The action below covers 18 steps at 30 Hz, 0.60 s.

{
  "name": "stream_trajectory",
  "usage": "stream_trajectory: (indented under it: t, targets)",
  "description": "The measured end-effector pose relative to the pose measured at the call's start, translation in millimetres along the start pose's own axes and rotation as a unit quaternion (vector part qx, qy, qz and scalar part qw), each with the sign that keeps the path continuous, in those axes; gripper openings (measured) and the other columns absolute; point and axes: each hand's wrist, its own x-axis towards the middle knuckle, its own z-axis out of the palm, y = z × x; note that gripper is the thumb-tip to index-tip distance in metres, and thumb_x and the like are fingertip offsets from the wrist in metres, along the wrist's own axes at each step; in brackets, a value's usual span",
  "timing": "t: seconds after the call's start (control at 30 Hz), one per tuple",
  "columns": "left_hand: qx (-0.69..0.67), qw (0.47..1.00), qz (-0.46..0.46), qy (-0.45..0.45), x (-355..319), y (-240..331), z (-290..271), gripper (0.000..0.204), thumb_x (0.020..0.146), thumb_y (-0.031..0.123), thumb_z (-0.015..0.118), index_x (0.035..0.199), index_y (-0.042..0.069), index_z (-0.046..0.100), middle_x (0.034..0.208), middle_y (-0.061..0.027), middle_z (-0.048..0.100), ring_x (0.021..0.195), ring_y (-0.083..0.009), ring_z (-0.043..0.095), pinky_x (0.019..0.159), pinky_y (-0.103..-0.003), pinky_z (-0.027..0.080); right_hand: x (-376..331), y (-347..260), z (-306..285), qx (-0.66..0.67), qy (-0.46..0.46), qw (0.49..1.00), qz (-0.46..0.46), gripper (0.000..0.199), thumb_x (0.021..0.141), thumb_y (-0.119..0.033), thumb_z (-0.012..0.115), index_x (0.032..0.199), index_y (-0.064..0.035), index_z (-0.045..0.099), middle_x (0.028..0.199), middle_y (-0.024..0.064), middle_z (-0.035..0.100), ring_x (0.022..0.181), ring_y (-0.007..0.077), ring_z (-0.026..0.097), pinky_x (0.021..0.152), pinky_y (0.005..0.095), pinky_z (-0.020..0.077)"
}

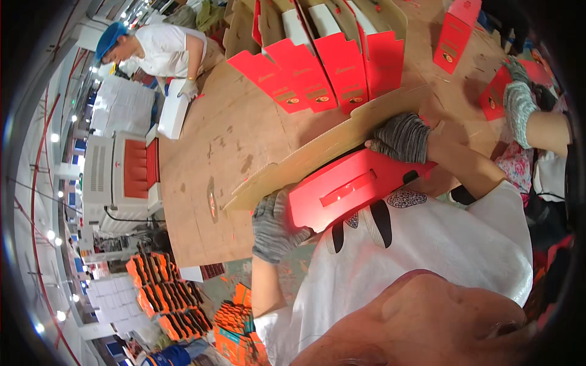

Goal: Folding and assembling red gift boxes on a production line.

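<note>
A red box [332, 189] with a slot-shaped handle on its face is held between my two hands, close against my white shirt. My left hand [278, 226], in a grey knit glove, is closed around the box's left end. At the other end my right hand [400, 139], gloved alike, grips the upper edge; some of its fingers are hidden. Just beyond the box stretches a long brown cardboard flap [323, 146]. Past it, several tall red boxes [342, 73] stand in an open cardboard carton [390, 15] on the wooden table [213, 152].
Across the table, a person in a blue cap [113, 39] handles a white box [174, 110]. At the right, another worker's gloved hands [519, 100] hold a red box [493, 94]. One more red box [456, 36] stands nearby. Stacked orange-and-black pieces [165, 287] lie beyond the table's left edge.
</note>
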Motion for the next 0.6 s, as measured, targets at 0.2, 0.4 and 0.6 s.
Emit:
stream_trajectory:
  t: [0.2, 0.4, 0.6]
  targets:
    - [-0.042, 0.997, -0.01, -0.066, 8.7, -5.2, -4.5, 0.089, 0.047, 0.044, 0.079, 0.118, 0.0, 0.049, 0.112, -0.0209, 0.055, 0.104, -0.0374, 0.053, 0.091, -0.045, 0.042, 9.8, -3.4, 8.6, -0.062, -0.099, 0.993, 0.032, 0.043, 0.089, -0.04, 0.042, 0.089, -0.0037, 0.065, 0.077, 0.0172, 0.063, 0.077, 0.033, 0.061, 0.074, 0.0438, 0.0479]
    - [-0.047, 0.998, -0.024, -0.037, 5.9, -8.2, 7.5, 0.087, 0.049, 0.043, 0.078, 0.122, 0.003, 0.05, 0.115, -0.019, 0.055, 0.106, -0.0359, 0.053, 0.092, -0.043, 0.042, 0.9, -6.1, 45.7, -0.1, 0.175, 0.967, -0.157, 0.033, 0.09, -0.032, 0.044, 0.093, -0.0042, 0.061, 0.082, 0.0188, 0.062, 0.077, 0.0334, 0.06, 0.067, 0.0445, 0.0478]
    - [-0.048, 0.986, 0.11, 0.117, -10.7, -8.5, 0.2, 0.071, 0.056, 0.025, 0.08, 0.119, 0.005, 0.054, 0.113, -0.0152, 0.056, 0.108, -0.0334, 0.051, 0.096, -0.045, 0.039, 13.4, -24.6, 28.9, -0.055, 0.014, 0.994, -0.093, 0.03, 0.089, -0.031, 0.047, 0.09, -0.0033, 0.059, 0.083, 0.0191, 0.061, 0.077, 0.0351, 0.059, 0.071, 0.044, 0.0464]
